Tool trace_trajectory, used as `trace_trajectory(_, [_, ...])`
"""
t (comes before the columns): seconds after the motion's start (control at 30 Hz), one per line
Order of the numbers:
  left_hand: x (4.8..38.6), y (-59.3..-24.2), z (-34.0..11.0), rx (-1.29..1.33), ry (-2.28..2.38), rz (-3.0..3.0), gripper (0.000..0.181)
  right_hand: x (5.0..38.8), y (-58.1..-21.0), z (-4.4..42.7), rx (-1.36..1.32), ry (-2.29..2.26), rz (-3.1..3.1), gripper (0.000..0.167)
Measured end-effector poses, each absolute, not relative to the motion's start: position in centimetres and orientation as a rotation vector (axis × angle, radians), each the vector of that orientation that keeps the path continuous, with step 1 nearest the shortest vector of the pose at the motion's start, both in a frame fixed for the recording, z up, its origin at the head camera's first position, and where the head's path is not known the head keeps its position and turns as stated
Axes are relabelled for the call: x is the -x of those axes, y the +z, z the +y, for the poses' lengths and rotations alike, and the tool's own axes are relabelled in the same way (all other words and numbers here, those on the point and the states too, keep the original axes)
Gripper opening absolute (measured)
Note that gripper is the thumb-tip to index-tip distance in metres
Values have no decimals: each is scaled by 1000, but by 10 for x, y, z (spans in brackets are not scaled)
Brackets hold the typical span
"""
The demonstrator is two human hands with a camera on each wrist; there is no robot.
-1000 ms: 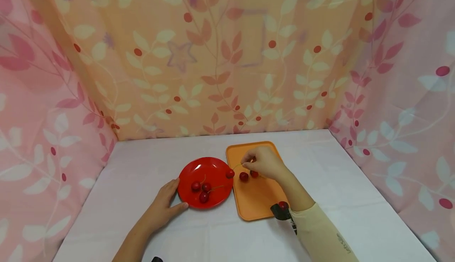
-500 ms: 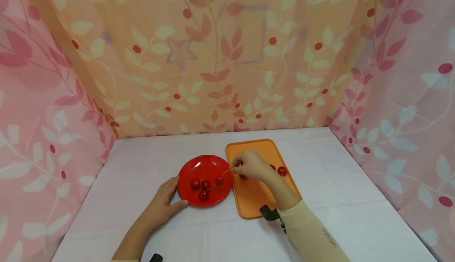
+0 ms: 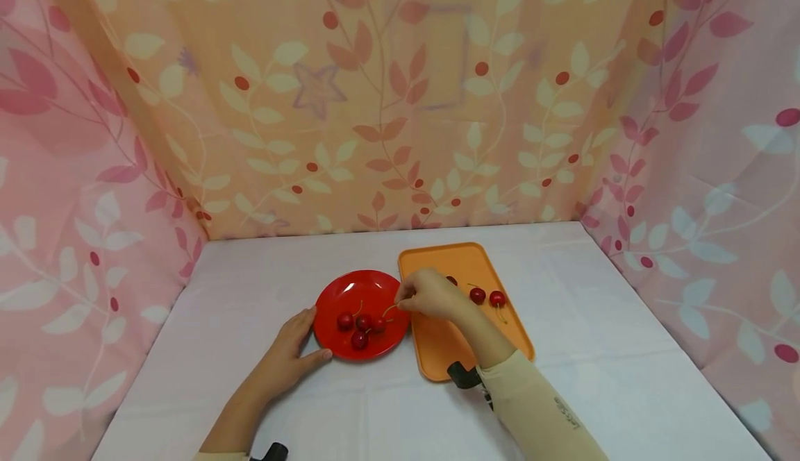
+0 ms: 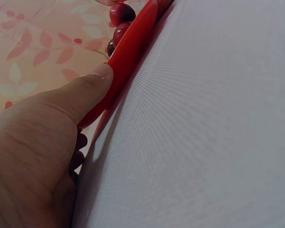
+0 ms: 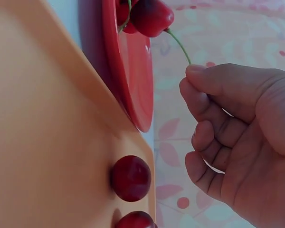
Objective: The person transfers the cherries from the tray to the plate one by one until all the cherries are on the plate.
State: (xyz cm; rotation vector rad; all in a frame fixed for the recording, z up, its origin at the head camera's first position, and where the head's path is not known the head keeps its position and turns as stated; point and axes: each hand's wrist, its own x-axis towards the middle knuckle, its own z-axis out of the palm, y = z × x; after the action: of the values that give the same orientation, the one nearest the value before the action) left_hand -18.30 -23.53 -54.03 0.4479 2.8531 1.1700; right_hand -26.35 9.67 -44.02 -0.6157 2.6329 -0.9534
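Note:
My right hand pinches the green stem of a cherry between thumb and forefinger. That cherry hangs at the right of the red plate, close to several other cherries lying on it; whether it touches the plate, I cannot tell. My left hand rests at the plate's left edge, fingers and thumb spread along the rim. In the left wrist view the thumb lies against the rim. Beneath my right forearm is the orange tray, with dark red cherries on it, one partly hidden behind the hand.
The plate and tray stand side by side on a white-covered table. A leaf-patterned curtain closes off the back, and pink patterned cloth hangs on both sides. A black wrist mount sits under the right sleeve.
My right hand has moved left from over the tray to the plate's right edge, bringing the cherry by its stem in among the others. My left hand has stayed at the rim.

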Motion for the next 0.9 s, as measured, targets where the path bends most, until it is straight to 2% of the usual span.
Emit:
trace_trajectory(0.17, [184, -540, -235, -445, 1178, 2849, 102, 267, -443, 92, 646, -902, 2655, 12])
trace_trajectory(0.6, [184, -539, -234, -433, 1161, 2855, 101, 276, -454, 82, 686, -805, 2681, 5])
trace_trajectory(0.9, [183, -538, -233, -404, 1148, 2846, 101, 276, -454, 76, 700, -755, 2704, 9])
